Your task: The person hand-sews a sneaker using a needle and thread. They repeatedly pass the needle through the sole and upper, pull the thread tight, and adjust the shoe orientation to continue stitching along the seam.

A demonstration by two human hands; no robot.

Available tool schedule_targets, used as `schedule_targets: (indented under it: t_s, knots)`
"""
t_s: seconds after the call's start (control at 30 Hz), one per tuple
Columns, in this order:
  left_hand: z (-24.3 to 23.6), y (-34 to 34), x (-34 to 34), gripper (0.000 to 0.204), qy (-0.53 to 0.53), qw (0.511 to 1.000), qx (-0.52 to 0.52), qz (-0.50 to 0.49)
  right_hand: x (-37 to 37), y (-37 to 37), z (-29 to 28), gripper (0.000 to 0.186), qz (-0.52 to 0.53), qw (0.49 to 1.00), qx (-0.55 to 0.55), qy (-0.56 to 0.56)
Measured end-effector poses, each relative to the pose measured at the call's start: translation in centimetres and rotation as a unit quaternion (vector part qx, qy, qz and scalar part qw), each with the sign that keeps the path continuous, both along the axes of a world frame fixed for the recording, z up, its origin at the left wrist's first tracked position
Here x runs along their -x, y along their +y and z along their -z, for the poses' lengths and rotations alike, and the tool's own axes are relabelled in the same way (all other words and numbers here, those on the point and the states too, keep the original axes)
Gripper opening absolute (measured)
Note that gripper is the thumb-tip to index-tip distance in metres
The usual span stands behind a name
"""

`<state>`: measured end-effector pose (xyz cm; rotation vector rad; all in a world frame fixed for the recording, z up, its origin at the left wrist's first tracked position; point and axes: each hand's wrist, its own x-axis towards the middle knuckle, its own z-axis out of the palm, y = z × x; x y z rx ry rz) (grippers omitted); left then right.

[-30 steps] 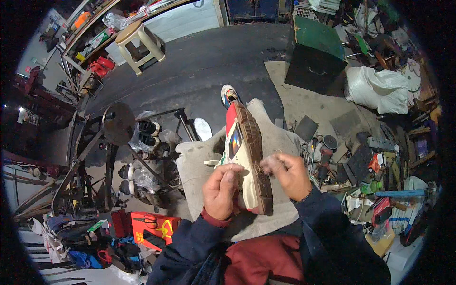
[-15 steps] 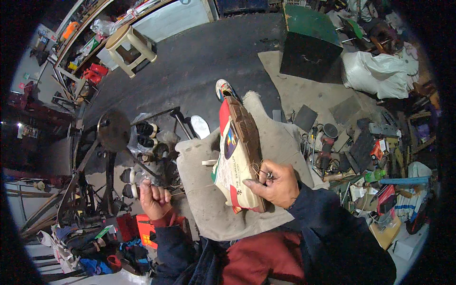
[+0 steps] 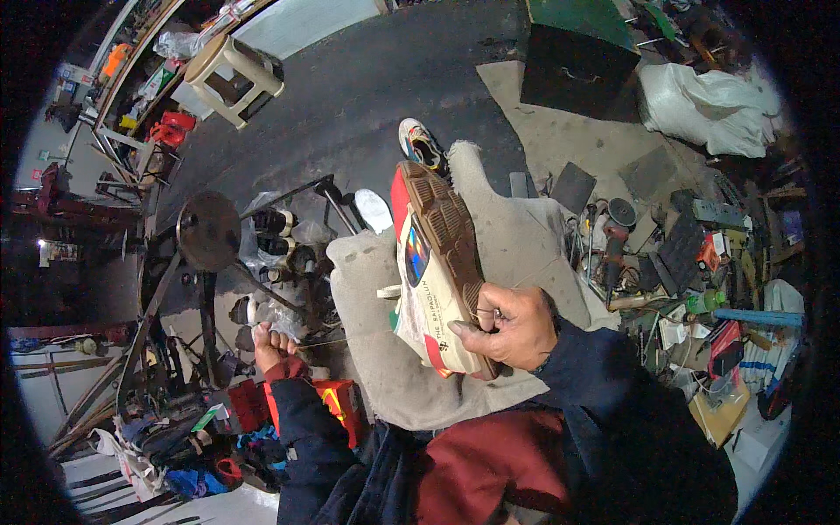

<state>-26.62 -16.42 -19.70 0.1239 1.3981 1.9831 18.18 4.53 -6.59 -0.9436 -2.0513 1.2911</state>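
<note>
A cream sneaker [image 3: 427, 302] with red trim and a brown lugged sole [image 3: 444, 214] lies on its side on a grey cloth [image 3: 367, 306] over my lap, toe pointing away. At the heel end, my right hand [image 3: 516, 328] is closed, thumb against the upper and curled fingers at the sole edge. Anything else inside those fingers is hidden. Off to the left, my left hand [image 3: 276, 348] is closed on a thin thread [image 3: 324, 343] running toward the shoe. Beyond the toe stands a second, similar sneaker [image 3: 422, 144].
A dark metal stand with a round plate [image 3: 208, 227] rises at left, several shoes beside it. Tools, including an angle grinder [image 3: 618, 232], crowd the right. Farther off are a plastic stool [image 3: 232, 79], a dark green-topped box [image 3: 579, 61] and a white sack [image 3: 710, 109].
The sneaker has tipped so more of its sole shows. A small dark metal thing seen in my right fingers is now out of sight. My left fingers have curled tighter. The view has shifted slightly.
</note>
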Motion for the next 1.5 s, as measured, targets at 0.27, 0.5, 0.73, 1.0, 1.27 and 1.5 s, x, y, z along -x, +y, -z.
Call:
schedule_targets:
  t_s: [0.27, 0.5, 0.73, 1.0, 1.27, 1.5]
  knots:
    - [1.9, -1.0, -1.1, 0.018, -0.062, 0.981, 0.150, -0.107, 0.2, 0.3, 0.2, 0.035, -0.019, 0.999, 0.012, 0.023]
    - [-0.9, -3.0, -3.8, 0.020, -0.035, 0.994, 0.065, 0.084, -0.3, 0.2, 0.2, 0.033, 0.004, 1.000, 0.016, 0.026]
    - [-10.2, -2.1, -13.3, 0.035, 0.415, 0.840, 0.337, 0.092, -1.4, 0.5, -0.1, 0.036, 0.020, 0.998, 0.008, 0.058]
    - [-13.4, 6.2, -29.3, 0.050, 0.011, 0.966, 0.005, 0.257, -1.4, 0.4, -0.7, 0.032, 0.027, 0.998, 0.002, 0.059]
    - [-11.1, 10.6, -29.2, 0.055, -0.115, 0.905, 0.038, 0.407, -2.5, 0.1, -1.5, 0.026, -0.051, 0.995, 0.041, 0.078]
    - [-8.1, 12.0, -29.9, 0.048, -0.172, 0.929, 0.052, 0.325, -3.1, 0.2, -1.7, 0.024, -0.097, 0.991, 0.044, 0.077]
